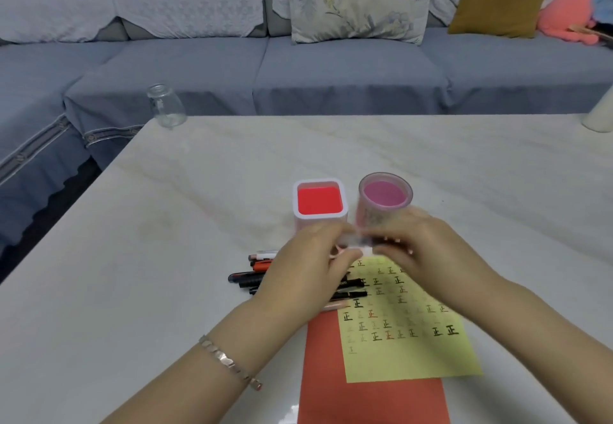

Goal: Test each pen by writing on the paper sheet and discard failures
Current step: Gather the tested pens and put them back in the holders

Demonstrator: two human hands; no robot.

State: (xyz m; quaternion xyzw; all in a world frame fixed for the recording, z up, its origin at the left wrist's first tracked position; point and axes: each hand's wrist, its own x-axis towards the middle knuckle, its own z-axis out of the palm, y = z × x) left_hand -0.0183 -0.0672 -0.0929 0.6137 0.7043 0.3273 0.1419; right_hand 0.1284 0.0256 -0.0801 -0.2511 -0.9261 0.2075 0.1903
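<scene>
My left hand [308,268] and my right hand [421,251] meet above the table and together grip a pale pink-white pen [356,247], which is blurred. Below them lies a yellow paper sheet [408,350] covered with several written marks, on top of a red sheet [331,374]. A pile of several black and orange pens [252,274] lies under my left hand, partly hidden by it. Just beyond my hands stand a square white holder with a red inside [320,203] and a round pink cup [385,195], both with no pens inside.
A clear glass jar [166,105] stands at the table's far left corner. A white object [600,115] sits at the far right edge. A grey-blue sofa [331,69] with cushions runs behind the marble table [166,224].
</scene>
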